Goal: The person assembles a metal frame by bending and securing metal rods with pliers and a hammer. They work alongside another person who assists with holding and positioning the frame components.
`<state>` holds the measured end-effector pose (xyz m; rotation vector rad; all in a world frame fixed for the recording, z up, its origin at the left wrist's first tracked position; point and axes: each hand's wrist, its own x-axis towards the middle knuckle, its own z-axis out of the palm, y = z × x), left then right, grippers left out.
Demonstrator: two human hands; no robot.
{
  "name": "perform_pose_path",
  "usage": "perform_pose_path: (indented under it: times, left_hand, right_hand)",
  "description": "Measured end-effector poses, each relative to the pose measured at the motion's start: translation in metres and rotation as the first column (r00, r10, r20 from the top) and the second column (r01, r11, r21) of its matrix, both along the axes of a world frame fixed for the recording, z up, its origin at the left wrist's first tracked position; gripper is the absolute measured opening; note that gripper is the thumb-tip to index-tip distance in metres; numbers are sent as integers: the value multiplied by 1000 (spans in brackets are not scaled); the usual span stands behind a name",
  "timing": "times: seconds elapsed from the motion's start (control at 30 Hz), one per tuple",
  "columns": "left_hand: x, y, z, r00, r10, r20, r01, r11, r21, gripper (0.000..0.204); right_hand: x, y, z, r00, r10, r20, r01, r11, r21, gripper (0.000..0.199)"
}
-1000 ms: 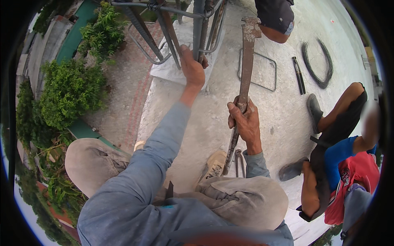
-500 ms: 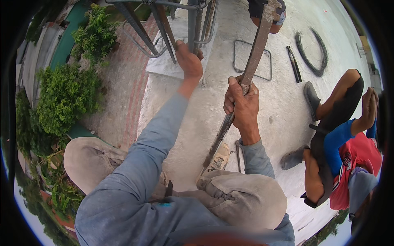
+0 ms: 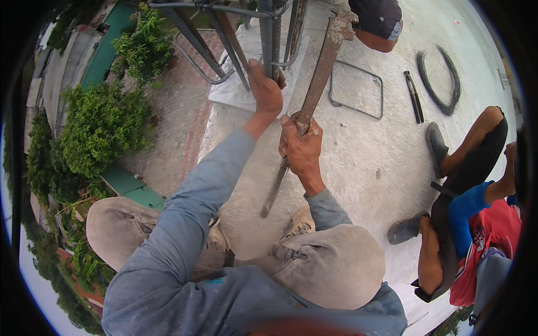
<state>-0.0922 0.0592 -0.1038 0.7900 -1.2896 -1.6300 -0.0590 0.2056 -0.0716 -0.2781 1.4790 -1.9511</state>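
Note:
My left hand point(image 3: 267, 94) is closed round the lower part of an upright steel rebar point(image 3: 265, 39) in a cage of rebars and bent stirrups. Its fingertips are partly hidden behind the bar. My right hand point(image 3: 302, 144) grips a rusty rebar bending bar point(image 3: 319, 78) around its middle. This long bar slants, its notched head at the upper right and its lower end between my shoes. The head is just right of the cage, apart from it in this view. A square wire stirrup point(image 3: 382, 92) lies on the floor to the right.
Pincers point(image 3: 413, 96) and a coil of tie wire point(image 3: 457, 84) lie on the pale concrete. A person in a red and blue shirt point(image 3: 493, 235) crouches at the right; another person's cap point(image 3: 376, 17) shows at the top. The slab edge point(image 3: 203, 137) drops to paving at the left.
My right hand has moved left with the bending bar, bringing its head closer to the rebar cage. My left hand keeps its grip on the rebar. The whole view has shifted slightly.

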Motion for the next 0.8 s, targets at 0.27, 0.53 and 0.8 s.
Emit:
perform_pose_path:
  times: [0.27, 0.53, 0.8]
  left_hand:
    - [-6, 2, -1, 990, 126, 68, -121, 990, -69, 71]
    - [-8, 6, 0, 973, 207, 105, -197, 975, -99, 67]
    - [-9, 4, 0, 975, 218, 50, -214, 974, -72, 70]
  right_hand:
    - [1, 3, 15, 988, 157, 0, -157, 986, 62, 18]
    - [3, 5, 20, 983, 179, 31, -180, 982, 49, 16]
    - [7, 9, 19, 980, 192, 49, -193, 981, 15, 17]
